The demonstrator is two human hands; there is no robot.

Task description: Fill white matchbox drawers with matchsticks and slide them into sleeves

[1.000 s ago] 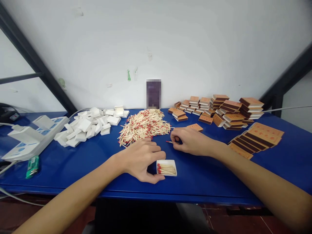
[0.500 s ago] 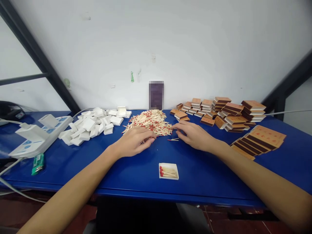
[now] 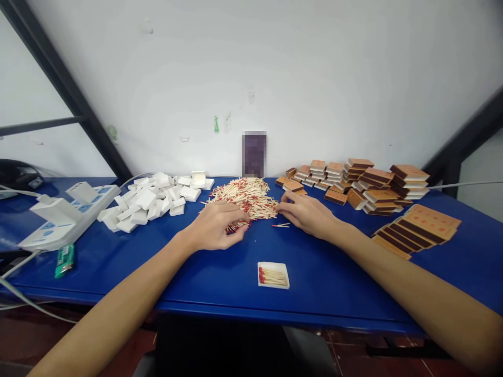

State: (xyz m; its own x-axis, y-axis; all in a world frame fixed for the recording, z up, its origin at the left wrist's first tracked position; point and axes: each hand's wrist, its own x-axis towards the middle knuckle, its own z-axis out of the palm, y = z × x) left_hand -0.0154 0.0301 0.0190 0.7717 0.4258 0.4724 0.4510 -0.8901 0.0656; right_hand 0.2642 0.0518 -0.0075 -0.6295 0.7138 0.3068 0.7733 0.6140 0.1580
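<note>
A heap of red-tipped matches lies mid-table on the blue table. My left hand rests on the heap's near left edge, its fingers curled around a small bunch of matches. My right hand touches the heap's right edge with fingers stretched toward it. Two loose matches lie just in front of that hand. Nearer to me a small white tray holds several matches; neither hand touches it.
A pile of empty white trays lies to the left. Stacks of brown matchbox sleeves and flattened sleeves fill the right. A white power strip and a green lighter sit far left.
My left hand left the small white tray and went up to the match heap, curling onto matches. My right hand moved from the loose matches to the heap's right edge.
</note>
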